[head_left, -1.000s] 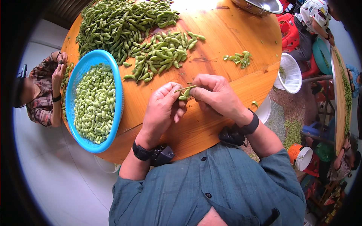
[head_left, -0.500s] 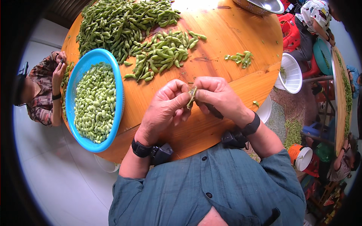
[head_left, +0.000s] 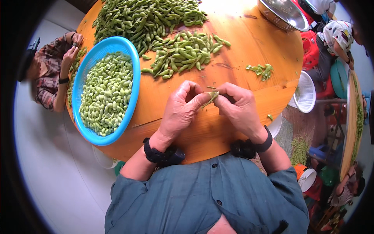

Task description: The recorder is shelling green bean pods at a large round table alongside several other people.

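Between my two hands, over the near part of the round wooden table (head_left: 156, 128), is a green soybean pod (head_left: 210, 98). My left hand (head_left: 182, 107) pinches one side of it with thumb and fingers. My right hand (head_left: 239, 107) grips its other side, the fingertips close to those of the left. The pod looks split, though fingers partly hide it. Left of my left hand stands a blue plastic basket (head_left: 134, 84) heaped with shelled green soybeans (head_left: 107, 93). A small pile of whole pods (head_left: 187, 54) lies just beyond my hands.
A large heap of pods (head_left: 144, 19) covers the far left of the table. Several emptied pods (head_left: 260, 71) lie at the right. A metal colander (head_left: 286, 15) sits at the far right edge, a white basket (head_left: 304, 93) beyond it. A person (head_left: 50, 74) works at the left.
The view has shifted, so the table things appear farther right and the basket higher. The pod between my fingers now looks more opened, and my hands have drawn slightly apart.
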The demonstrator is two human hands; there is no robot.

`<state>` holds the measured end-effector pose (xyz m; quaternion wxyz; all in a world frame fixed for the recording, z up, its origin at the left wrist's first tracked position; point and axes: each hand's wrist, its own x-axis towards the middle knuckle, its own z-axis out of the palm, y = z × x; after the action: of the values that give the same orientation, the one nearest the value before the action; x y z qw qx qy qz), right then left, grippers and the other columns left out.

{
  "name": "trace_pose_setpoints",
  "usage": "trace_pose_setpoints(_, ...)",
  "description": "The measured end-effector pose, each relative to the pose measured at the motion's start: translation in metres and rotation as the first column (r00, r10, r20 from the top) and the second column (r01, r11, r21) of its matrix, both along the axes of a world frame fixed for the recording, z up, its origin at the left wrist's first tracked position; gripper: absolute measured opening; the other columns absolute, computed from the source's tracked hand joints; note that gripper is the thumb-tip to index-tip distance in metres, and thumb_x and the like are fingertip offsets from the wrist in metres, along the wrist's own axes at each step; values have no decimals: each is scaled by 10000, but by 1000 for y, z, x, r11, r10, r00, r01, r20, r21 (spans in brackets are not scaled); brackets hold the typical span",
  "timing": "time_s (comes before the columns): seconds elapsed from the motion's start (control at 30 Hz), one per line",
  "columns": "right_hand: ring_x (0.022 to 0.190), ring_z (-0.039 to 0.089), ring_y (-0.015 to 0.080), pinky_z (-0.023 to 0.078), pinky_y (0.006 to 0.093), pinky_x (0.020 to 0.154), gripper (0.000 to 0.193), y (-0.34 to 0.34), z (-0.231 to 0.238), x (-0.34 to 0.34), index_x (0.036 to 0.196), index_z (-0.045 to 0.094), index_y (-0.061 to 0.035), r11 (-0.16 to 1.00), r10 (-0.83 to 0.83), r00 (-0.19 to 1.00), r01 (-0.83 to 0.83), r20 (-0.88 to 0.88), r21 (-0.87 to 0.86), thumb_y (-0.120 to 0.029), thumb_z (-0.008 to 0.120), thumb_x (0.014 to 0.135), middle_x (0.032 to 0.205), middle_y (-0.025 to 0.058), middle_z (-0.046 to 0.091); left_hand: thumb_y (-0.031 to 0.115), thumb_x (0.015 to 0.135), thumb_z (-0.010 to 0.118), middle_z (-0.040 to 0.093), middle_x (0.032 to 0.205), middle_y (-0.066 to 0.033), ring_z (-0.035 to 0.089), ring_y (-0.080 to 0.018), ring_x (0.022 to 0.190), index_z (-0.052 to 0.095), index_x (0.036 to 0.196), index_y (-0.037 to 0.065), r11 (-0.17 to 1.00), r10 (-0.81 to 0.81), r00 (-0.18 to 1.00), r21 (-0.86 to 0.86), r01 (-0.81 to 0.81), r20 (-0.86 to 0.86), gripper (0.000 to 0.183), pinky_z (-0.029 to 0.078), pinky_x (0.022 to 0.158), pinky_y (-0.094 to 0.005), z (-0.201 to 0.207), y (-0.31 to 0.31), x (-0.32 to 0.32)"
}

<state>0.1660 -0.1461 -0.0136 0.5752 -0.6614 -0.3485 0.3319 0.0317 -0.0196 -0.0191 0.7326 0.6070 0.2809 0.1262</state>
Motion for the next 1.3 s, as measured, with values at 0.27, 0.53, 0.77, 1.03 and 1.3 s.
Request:
trace_pose_setpoints(0.27,621,522,55,431,240,556,76,3,-8,-7,928,682,17,999,-35,994,33,104,24,-46,659,892,683,33,603,206,994,643,672,873,-19,618,-61,718,645,1104,-2,996,4,1000,93,-2,-29,236,499,608,-202,5,-3,1)
trace_pose_setpoints(0.53,610,542,41,439,245,536,76,2,-9,4,917,676,4,998,44,981,-52,-187,-36,-70,659,909,703,6,628,153,1024,570,692,923,-52,664,-93,770,630,1126,-11,996,-66,997,-56,64,-43,202,538,638,-235,11,-2,2)
trace_pose_setpoints(0.77,594,550,69,439,268,528,67,3,-7,-2,915,660,15,1000,-13,961,9,277,16,-37,640,878,662,13,590,102,1018,566,674,891,-59,641,-91,748,612,1125,-9,596,-93,995,802,38,21,160,512,628,-248,-3,-1,4)
trace_pose_setpoints(1.03,603,517,71,427,259,542,99,-2,-5,9,935,666,15,995,99,992,-101,-75,-23,-2,594,870,661,10,568,156,1009,602,686,915,-38,665,-88,776,653,1148,-23,986,-157,987,67,155,32,232,539,654,-249,9,3,-1)
trace_pose_setpoints(1.3,614,607,221,478,329,566,105,-1,2,8,914,661,1,988,78,921,-124,383,97,29,612,825,712,138,598,173,1016,592,701,969,-52,681,-100,838,653,1168,-31,985,-142,989,-96,144,31,261,566,729,-237,12,6,-1)
